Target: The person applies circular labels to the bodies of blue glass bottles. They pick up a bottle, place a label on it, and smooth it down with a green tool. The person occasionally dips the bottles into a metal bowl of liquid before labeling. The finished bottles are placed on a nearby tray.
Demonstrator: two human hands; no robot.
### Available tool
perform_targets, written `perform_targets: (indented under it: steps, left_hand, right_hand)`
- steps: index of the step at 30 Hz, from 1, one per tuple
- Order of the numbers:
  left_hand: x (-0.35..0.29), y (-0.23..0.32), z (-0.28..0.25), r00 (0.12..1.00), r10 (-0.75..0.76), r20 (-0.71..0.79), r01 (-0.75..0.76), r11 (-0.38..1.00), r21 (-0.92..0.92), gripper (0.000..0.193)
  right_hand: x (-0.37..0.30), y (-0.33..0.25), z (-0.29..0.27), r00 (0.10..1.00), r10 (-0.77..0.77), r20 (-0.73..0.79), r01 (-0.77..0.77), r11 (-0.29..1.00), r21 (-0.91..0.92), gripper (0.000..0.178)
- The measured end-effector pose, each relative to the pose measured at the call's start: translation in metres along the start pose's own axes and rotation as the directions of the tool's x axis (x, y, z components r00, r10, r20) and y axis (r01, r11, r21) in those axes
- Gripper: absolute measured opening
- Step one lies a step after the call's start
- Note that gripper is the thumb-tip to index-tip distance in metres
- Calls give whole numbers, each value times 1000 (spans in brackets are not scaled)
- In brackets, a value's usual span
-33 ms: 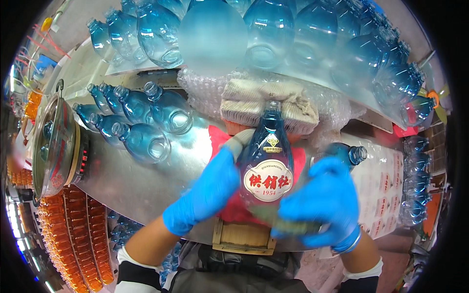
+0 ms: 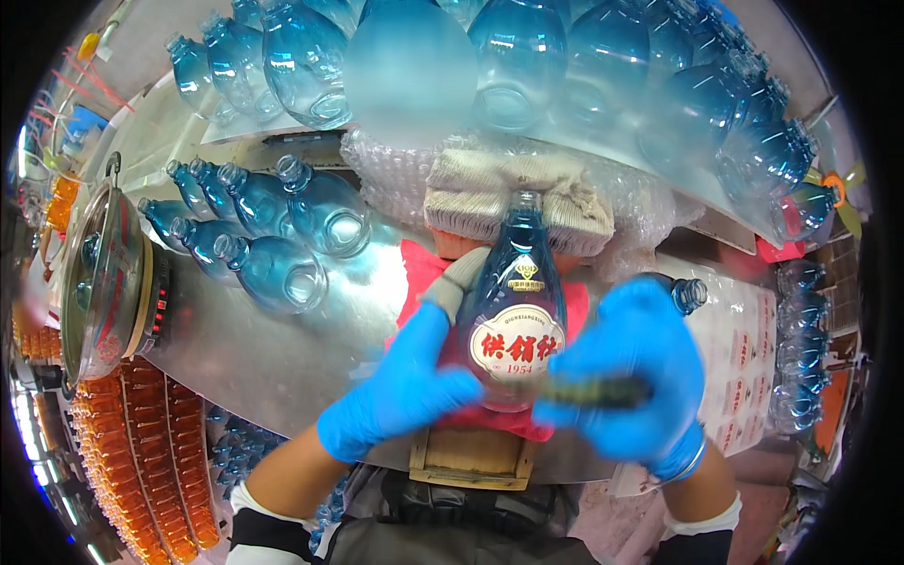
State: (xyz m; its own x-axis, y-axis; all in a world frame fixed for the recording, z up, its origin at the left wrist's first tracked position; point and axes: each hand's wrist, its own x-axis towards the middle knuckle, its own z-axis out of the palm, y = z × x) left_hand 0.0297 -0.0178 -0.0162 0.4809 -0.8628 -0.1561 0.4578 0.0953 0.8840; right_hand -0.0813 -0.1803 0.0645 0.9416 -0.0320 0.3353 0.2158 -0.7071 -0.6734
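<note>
A blue glass bottle [image 2: 513, 292] with a gold mark and a pale oval label with red characters lies on pink cloth [image 2: 421, 273], its neck against a folded off-white cloth pad [image 2: 518, 193]. My left hand [image 2: 400, 386], in a blue glove with a grey covering on a finger, grips the bottle's left side, the thumb stretched towards its base. In my gloved right hand [image 2: 650, 377], blurred by motion, is a dark green strip-like tool [image 2: 598, 391]. It crosses the label's lower right edge; whether it touches is unclear. Another blue bottle [image 2: 690, 295] lies partly hidden behind that hand.
Several blue bottles [image 2: 273, 268] lie on the metal table at left, near a round dial scale [image 2: 108, 282]. More blue bottles [image 2: 518, 71] stand along the back. A label sheet [image 2: 734, 348] lies at right, bubble wrap [image 2: 395, 179] behind the pad, a wooden block [image 2: 471, 461] in front.
My right hand has risen slightly, bringing the green tool up from below the bottle's base to the label's lower edge. My left thumb has stretched towards the base.
</note>
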Motion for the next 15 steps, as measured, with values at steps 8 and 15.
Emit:
perform_targets:
  steps: [8, 15]
  left_hand:
    - [-15, -10, 6, 986, 165, -13, -153, 937, 314, 102]
    - [-17, -9, -6, 971, 213, 105, -233, 774, 589, 110]
  right_hand:
    - [42, 24, 13, 935, 288, -209, -197, 908, 369, 30]
    - [31, 21, 13, 876, 255, -409, -111, 932, 344, 22]
